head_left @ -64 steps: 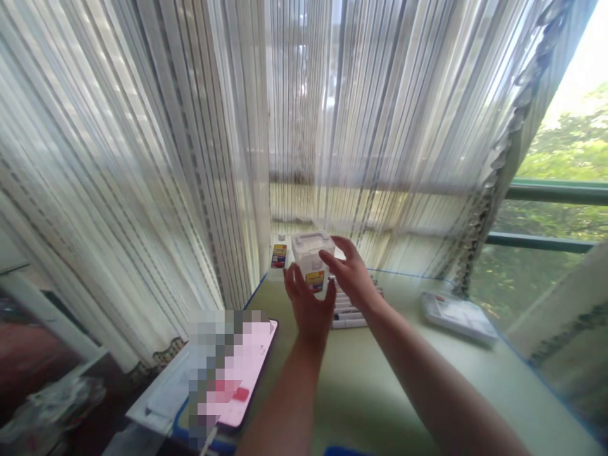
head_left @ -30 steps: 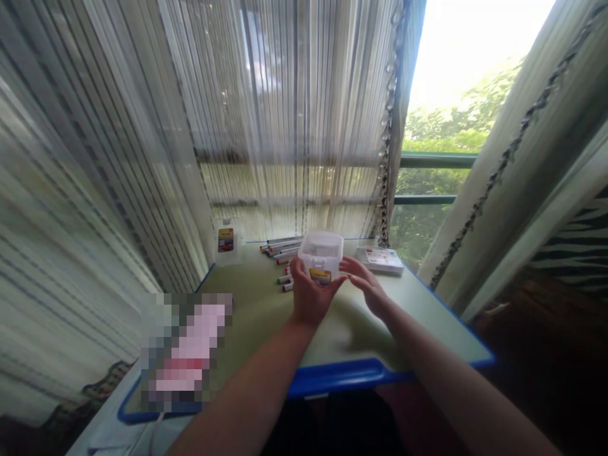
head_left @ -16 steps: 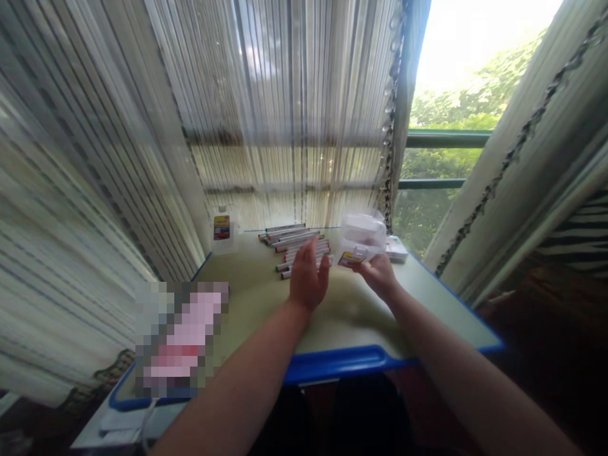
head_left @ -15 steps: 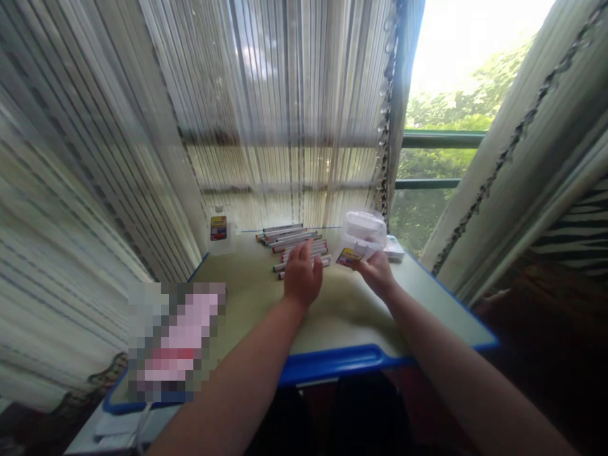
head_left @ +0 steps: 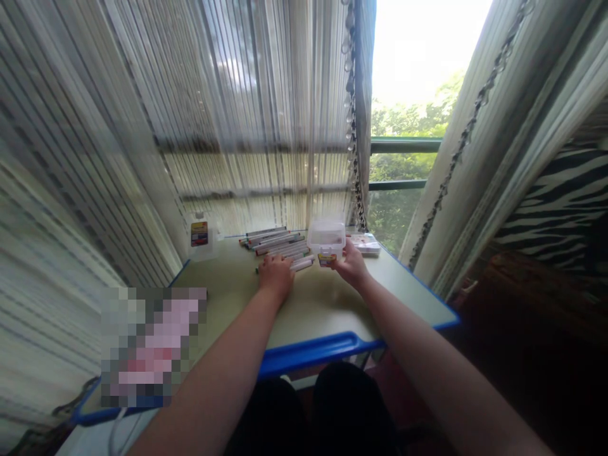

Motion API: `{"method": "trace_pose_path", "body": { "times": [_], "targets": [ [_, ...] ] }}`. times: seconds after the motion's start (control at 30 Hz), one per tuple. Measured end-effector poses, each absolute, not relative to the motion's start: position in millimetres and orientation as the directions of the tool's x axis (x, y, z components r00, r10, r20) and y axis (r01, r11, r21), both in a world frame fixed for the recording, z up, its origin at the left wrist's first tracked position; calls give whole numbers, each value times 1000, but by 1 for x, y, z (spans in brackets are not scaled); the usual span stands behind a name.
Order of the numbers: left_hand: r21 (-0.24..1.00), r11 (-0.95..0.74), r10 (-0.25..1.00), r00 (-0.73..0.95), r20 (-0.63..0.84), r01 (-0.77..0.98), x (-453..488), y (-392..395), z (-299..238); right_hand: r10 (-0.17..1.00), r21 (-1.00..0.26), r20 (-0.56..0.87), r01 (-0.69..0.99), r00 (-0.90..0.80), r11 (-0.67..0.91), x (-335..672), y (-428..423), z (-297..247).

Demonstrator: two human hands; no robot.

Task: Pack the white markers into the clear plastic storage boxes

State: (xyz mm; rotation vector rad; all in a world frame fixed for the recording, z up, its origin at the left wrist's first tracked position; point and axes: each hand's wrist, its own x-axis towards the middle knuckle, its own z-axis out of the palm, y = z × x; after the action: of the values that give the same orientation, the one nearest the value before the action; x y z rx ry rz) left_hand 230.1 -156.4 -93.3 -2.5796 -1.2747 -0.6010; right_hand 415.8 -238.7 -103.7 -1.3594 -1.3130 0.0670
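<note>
Several white-barrelled markers with coloured ends (head_left: 280,244) lie in a loose row on the table. My left hand (head_left: 277,277) rests over the nearest of them, its fingers bent down around the barrels; the fingertips are partly hidden. Marker ends stick out on both sides of it. To the right, my right hand (head_left: 352,265) grips a clear plastic box (head_left: 327,239) by its right side and lower edge. The box is tilted toward me, with a yellow and dark label near its bottom. Its inside looks pale, and I make out no markers in it.
Another clear case with a label (head_left: 199,234) stands at the far left. A white flat box (head_left: 365,244) lies behind my right hand. A blurred pink object (head_left: 159,339) is at the left. The table (head_left: 323,307) has a blue rim, with curtains beyond.
My view has turned a little to the right. My left hand has lowered onto the near markers, its fingers now bent down. The clear box in my right hand has turned more upright.
</note>
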Motion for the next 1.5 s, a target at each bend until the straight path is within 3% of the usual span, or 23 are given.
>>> {"method": "trace_pose_path", "body": {
  "times": [0.27,0.4,0.5,0.6,0.7,0.87,1.17,1.5],
  "targets": [
    [-92,-664,671,646,364,742,229,-166,-87,582,-628,714,723,388,289,425,-234,-112],
    [-65,-654,657,608,445,754,232,-165,-88,525,-610,740,747,419,263,429,-231,-115],
    [22,-644,648,530,547,765,231,-160,-88,473,-587,767,773,434,242,432,-229,-117],
    [81,-706,540,461,704,704,227,-156,-86,461,-576,774,785,433,229,434,-227,-119],
    [63,-777,381,390,838,626,222,-157,-84,469,-560,773,807,427,188,435,-226,-121],
    [-19,-801,244,355,903,599,216,-163,-79,423,-526,798,838,428,145,432,-226,-121],
    [-101,-843,79,307,948,528,216,-171,-73,438,-472,813,874,383,112,425,-231,-115],
    [-77,-852,135,360,923,517,214,-175,-70,565,-419,790,882,236,217,420,-234,-115]
  ]
}}
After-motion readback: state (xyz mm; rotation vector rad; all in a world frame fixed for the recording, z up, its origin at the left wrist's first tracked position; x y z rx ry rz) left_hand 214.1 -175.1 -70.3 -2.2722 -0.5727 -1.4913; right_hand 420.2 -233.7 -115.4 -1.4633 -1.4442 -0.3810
